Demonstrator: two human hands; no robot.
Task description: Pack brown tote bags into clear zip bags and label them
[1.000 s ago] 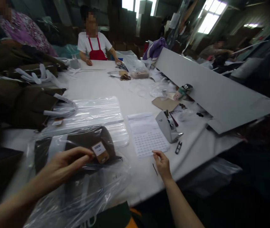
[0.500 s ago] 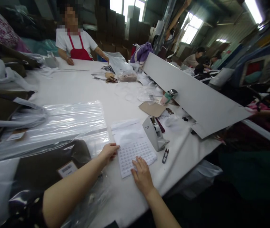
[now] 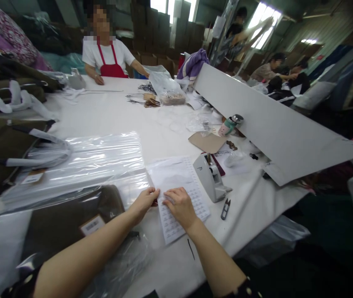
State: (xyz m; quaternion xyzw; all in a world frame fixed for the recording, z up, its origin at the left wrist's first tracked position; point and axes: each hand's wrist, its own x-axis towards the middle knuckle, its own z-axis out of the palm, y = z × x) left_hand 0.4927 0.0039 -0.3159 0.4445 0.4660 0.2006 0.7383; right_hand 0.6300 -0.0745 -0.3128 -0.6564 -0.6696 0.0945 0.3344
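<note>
A printed sheet of small labels (image 3: 172, 221) lies on the white table, on a pile of white paper. At its left edge my left hand (image 3: 144, 203) is closed, thumb and fingers pinching the edge. My right hand (image 3: 181, 207) rests across the sheet with fingers bent and slightly apart, its fingertips close to my left hand. I cannot make out anything in it. Right of the sheet stands a grey-white tape dispenser (image 3: 209, 178). A pair of thread snips (image 3: 225, 209) lies beside it.
Clear plastic bags (image 3: 102, 153) and a bagged dark bag with a barcode tag (image 3: 92, 224) lie to the left. A cup with a metal lid (image 3: 228, 125) and a slanted white board (image 3: 272, 120) are right. Across the table stands a person in a red apron (image 3: 113, 68).
My right hand has moved up and left over the sheet, nearer my left hand, its fingers more bent. The view has shifted slightly. A thin black strip now shows below the sheet.
</note>
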